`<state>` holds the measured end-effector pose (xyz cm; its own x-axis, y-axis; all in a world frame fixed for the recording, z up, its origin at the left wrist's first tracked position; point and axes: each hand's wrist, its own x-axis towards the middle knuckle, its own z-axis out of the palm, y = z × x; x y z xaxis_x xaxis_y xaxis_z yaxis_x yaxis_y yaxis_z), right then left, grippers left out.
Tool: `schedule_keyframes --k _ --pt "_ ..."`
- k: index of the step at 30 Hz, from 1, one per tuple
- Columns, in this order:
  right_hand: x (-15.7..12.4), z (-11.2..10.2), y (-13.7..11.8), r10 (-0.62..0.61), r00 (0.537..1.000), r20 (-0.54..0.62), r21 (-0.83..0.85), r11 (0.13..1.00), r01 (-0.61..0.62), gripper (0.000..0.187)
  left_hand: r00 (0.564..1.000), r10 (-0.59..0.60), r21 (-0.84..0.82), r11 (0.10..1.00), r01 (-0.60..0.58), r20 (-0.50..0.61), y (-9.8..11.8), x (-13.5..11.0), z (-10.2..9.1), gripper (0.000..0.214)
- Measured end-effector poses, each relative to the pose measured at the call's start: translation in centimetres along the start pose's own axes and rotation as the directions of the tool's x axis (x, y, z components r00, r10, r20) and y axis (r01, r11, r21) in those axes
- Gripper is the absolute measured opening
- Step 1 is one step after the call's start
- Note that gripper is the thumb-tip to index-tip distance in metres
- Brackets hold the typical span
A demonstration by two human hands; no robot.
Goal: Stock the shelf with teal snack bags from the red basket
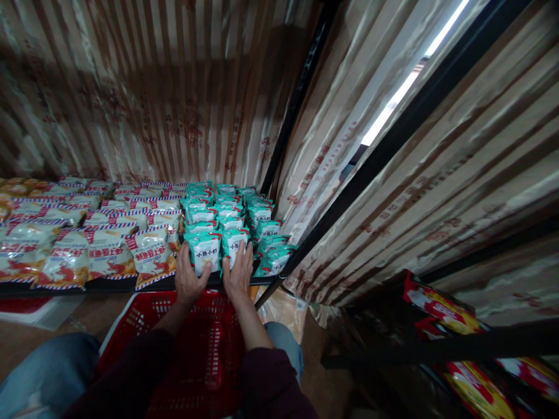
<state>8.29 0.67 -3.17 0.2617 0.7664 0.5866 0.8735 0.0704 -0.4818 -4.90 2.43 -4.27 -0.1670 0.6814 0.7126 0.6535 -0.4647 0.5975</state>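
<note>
Small green-and-white snack bags (230, 210) stand in packed rows at the right end of a low black shelf (166, 283). At the front of the left green row, my left hand (190, 276) curves round a snack bag (207, 251), fingers along its left side and thumb across its lower front. My right hand (238, 270) is on the front snack bag (231, 240) of the adjoining row, thumb by its left edge and fingers over its right side. Both bags stay upright, touching the bags behind. The undersides of both are hidden.
Larger white-and-orange snack bags (111, 254) fill the shelf to my left. Below my arms sits a red plastic basket (213, 355). A black shelf post (349, 186) slants past on the right. Red-and-yellow packets (476, 387) lie lower right. Printed wrapping sheeting (144, 87) hangs behind.
</note>
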Motion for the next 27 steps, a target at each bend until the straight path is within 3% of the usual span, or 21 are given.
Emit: schedule_keyframes --k 6,10,14,17,20,23,27 --pt "-0.1 -0.1 0.0 -0.01 1.0 -0.015 0.002 1.0 0.01 0.071 0.997 -0.076 -0.012 0.997 0.076 0.014 0.3 0.2 -0.3 0.073" --pt "-0.3 -0.7 0.1 -0.03 1.0 -0.009 0.045 0.999 0.031 0.061 0.994 -0.102 -0.026 0.994 0.103 0.028 0.5 0.2 -0.5 0.072" --pt "-0.3 -0.7 0.4 -0.025 1.0 0.016 0.09 0.996 0.024 0.058 0.999 -0.05 -0.023 0.998 0.051 0.016 0.4 -0.1 -0.5 0.069" --pt "-0.2 -0.2 0.5 -0.022 1.0 -0.021 0.118 0.993 0.024 0.062 0.999 -0.035 -0.012 0.999 0.035 0.007 0.5 0.0 -0.8 0.073" --pt "0.1 0.2 0.5 -0.022 0.997 -0.071 0.142 0.989 0.032 0.07 0.998 0.061 0.009 0.998 -0.061 -0.014 0.6 0.4 -1.5 0.073" --pt "0.3 0.3 0.3 -0.008 0.996 -0.089 0.141 0.99 0.02 0.073 0.987 0.162 0.024 0.987 -0.162 0.0 0.4 0.9 -1.9 0.061" --pt "0.4 0.2 0.0 0.014 0.996 -0.086 0.141 0.99 -0.002 0.073 0.98 0.197 0.019 0.98 -0.197 0.022 -0.5 0.9 -1.8 0.048"
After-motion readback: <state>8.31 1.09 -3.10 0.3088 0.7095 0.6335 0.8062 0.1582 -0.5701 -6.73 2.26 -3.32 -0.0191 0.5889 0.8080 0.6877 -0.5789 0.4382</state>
